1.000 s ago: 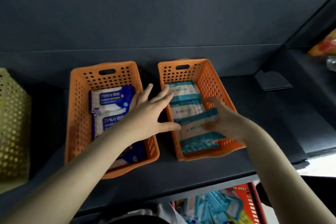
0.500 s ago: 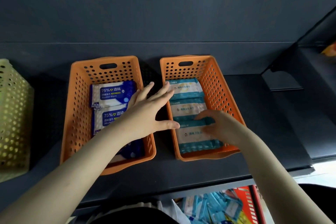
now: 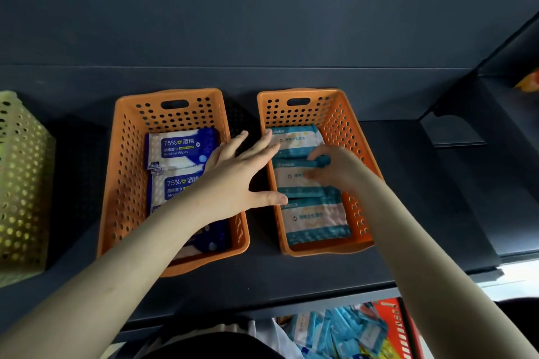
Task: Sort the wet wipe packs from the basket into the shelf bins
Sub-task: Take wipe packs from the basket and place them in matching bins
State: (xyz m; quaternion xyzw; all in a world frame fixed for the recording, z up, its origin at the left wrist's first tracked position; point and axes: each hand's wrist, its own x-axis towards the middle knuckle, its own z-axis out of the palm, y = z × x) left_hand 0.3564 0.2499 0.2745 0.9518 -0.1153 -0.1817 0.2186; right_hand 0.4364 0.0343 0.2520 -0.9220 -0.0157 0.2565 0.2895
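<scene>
The left hand (image 3: 233, 181) lay spread flat with straight fingers over the thin dark gap between the left orange plastic bin with holes (image 3: 116, 172) and the right orange plastic bin with holes (image 3: 358, 154). Its thumb touched the right one's rim. The right hand (image 3: 338, 172) was inside that bin, fingers curled round the middle teal and white wet wipe pack (image 3: 291, 178). Three packs filled the floor there. The dark shelf (image 3: 408, 213) was bare on the right.

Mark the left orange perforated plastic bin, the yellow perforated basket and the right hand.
left orange perforated plastic bin (image 3: 125, 183), head view, left wall.
yellow perforated basket (image 3: 23, 183), head view, side wall.
right hand (image 3: 335, 171), head view, hand's back.
</scene>
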